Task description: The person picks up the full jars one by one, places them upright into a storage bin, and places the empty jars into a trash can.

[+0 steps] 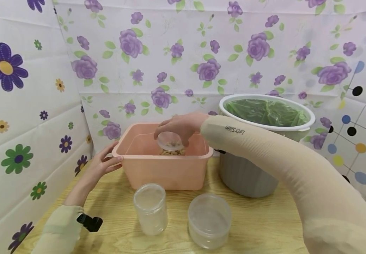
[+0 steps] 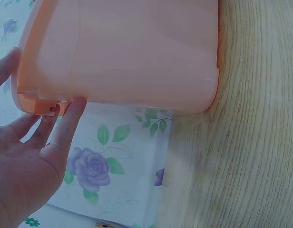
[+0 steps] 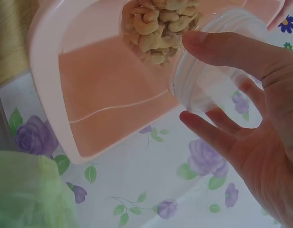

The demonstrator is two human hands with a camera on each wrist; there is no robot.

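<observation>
Two hands in view, right and left, both at the pink tub (image 1: 164, 173). Right hand (image 1: 178, 126) reaches over the tub's far rim area and holds a clear container (image 1: 165, 138), thumb on one side, fingers on the other; grip about as wide as the container itself. Container lies at about seven o'clock from that hand, within the tub's outline, and is tilted, one round face showing. Which end is its mouth: cannot tell.

Key relation: pale curved nuts (image 1: 171, 152) show at about six o'clock of the container, partly seen through it. Inside it or on the tub floor beneath: cannot tell. Right hand is much the nearer to them. Tub's long axis runs nine to three o'clock.

Left hand (image 1: 98, 166) at the tub's nine o'clock end, fingers spread, tips touching the rim and outer wall; no container in it.

Around the tub: tall clear jar (image 1: 151, 215), upright, at about half past six; low round tub (image 1: 209, 225), clear, at five. Grey bin (image 1: 249, 176) with green liner (image 1: 265, 112) at three, beyond the tub's end. All stand on the wood-grain table (image 1: 259, 229).
</observation>
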